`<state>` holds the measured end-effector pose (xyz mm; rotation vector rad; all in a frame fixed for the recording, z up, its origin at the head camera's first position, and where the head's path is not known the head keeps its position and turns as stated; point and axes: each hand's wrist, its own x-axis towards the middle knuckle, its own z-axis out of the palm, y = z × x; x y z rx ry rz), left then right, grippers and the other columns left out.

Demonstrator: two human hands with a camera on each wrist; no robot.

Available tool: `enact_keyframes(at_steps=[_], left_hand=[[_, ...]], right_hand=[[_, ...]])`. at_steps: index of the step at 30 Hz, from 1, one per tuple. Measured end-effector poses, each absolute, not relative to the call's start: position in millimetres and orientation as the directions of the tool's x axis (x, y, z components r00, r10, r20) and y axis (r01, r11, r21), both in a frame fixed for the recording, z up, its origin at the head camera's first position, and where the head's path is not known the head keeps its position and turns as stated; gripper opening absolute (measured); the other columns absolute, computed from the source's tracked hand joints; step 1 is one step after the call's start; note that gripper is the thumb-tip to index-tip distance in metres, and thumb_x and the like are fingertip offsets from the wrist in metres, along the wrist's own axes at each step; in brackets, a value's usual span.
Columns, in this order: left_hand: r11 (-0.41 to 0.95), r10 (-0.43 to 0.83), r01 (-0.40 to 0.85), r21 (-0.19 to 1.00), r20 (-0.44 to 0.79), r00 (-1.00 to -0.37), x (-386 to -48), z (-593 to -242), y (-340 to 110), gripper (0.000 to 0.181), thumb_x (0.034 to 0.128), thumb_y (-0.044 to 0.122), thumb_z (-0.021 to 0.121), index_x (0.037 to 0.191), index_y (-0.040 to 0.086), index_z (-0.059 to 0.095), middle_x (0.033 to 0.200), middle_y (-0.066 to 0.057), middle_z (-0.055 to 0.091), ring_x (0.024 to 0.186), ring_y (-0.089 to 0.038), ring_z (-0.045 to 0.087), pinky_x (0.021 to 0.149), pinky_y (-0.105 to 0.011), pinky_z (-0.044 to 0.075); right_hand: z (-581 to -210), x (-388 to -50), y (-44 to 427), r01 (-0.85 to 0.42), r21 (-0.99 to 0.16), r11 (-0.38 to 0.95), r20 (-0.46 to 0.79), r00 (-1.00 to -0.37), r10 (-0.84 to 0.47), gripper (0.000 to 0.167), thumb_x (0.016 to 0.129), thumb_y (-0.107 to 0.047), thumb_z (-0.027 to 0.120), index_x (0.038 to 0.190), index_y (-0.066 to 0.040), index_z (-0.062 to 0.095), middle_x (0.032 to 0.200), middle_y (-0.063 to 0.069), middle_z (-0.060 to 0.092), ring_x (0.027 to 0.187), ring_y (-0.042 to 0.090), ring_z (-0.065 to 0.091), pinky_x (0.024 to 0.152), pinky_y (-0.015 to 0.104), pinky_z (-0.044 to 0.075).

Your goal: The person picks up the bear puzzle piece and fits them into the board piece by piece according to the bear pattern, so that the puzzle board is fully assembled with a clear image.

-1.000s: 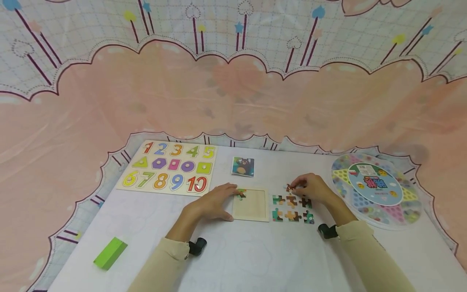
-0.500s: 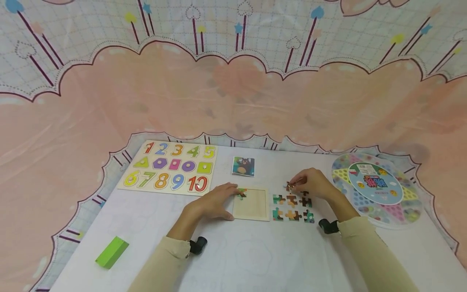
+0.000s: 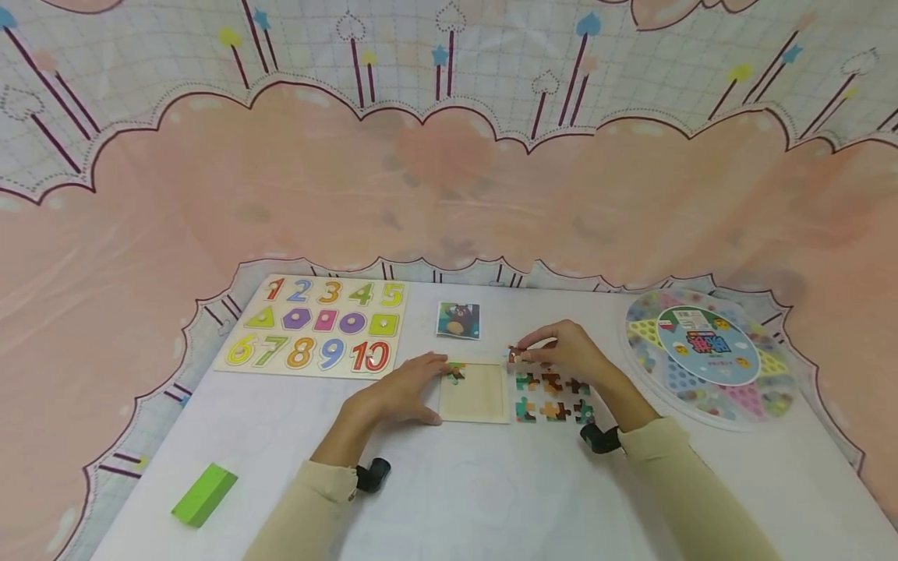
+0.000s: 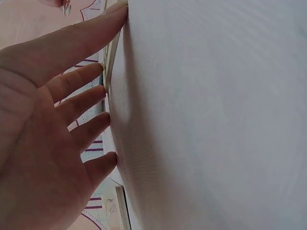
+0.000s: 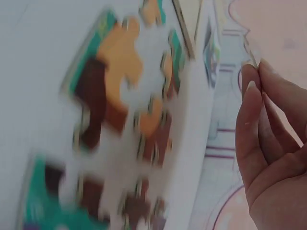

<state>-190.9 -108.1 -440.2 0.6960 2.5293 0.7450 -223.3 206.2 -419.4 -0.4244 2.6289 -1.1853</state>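
Observation:
My right hand (image 3: 571,354) pinches a brown jigsaw puzzle piece (image 3: 513,354) between thumb and fingertips, raised near the tray's upper right corner. The right wrist view shows that puzzle piece (image 5: 250,51) edge-on. My left hand (image 3: 389,393) rests at the left side of a square wooden puzzle tray (image 3: 477,401), fingers spread and fairly straight. In the left wrist view its thumb (image 4: 72,45) touches the tray's edge. One green-and-brown piece (image 3: 456,372) lies in the tray's upper left corner. Several loose puzzle pieces (image 3: 551,382) lie in rows right of the tray, below my right hand.
A bear picture card (image 3: 459,320) lies behind the tray. Far left is a number and shape board (image 3: 316,319); a green block (image 3: 204,495) is at the front left. A round, colourful game board (image 3: 708,347) lies to the right. A patterned cloth (image 3: 421,195) hangs behind.
My right hand has lifted the puzzle piece and carried it left towards the tray. The left hand stays at the tray's side. The head view has shifted slightly.

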Motion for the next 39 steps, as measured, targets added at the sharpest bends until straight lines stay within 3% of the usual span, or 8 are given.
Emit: enact_keyframes(at_steps=[15,23,29,39], left_hand=[[0.724,0.574,0.342,0.599,-0.247,-0.781,-191.6,-440.1,-107.5,0.078,0.0795,0.019,0.086,0.149,0.016,0.051,0.166,-0.009,0.036,0.159,-0.034,0.024,0.131,-0.054,0.023],[0.732,0.557,0.328,0.597,-0.248,-0.792,-191.4,-440.1,-105.6,0.078,0.0797,0.019,0.087,0.149,0.017,0.051,0.167,-0.008,0.035,0.159,-0.032,0.025,0.131,-0.053,0.025],[0.727,0.562,0.33,0.603,-0.246,-0.789,-191.9,-438.2,-105.4,0.077,0.0797,0.018,0.086,0.149,0.016,0.051,0.166,-0.009,0.036,0.158,-0.033,0.025,0.131,-0.053,0.025],[0.736,0.56,0.332,0.59,-0.257,-0.787,-193.8,-440.2,-106.8,0.077,0.0797,0.02,0.087,0.148,0.017,0.051,0.166,-0.008,0.036,0.158,-0.033,0.025,0.131,-0.053,0.024]], right_hand=[[-431.6,-220.9,160.2,-0.16,-0.81,0.563,-0.091,-0.916,-0.391,0.022,0.086,-0.009,0.081,0.108,-0.009,0.079,0.12,0.012,0.075,0.092,0.015,0.071,0.074,0.022,0.061],[-439.8,-221.5,142.8,-0.255,-0.742,0.621,-0.044,-0.905,-0.424,0.017,0.084,-0.014,0.083,0.101,-0.009,0.08,0.112,0.009,0.077,0.087,0.011,0.07,0.075,0.022,0.06],[-444.4,-220.4,135.0,-0.233,-0.69,0.685,-0.083,-0.915,-0.396,0.018,0.084,-0.018,0.084,0.1,-0.011,0.082,0.108,0.008,0.077,0.085,0.011,0.066,0.071,0.022,0.055],[-444.6,-219.9,127.0,-0.195,-0.658,0.727,-0.134,-0.921,-0.367,0.018,0.084,-0.017,0.084,0.1,-0.009,0.079,0.111,0.008,0.074,0.09,0.015,0.066,0.079,0.028,0.057]])
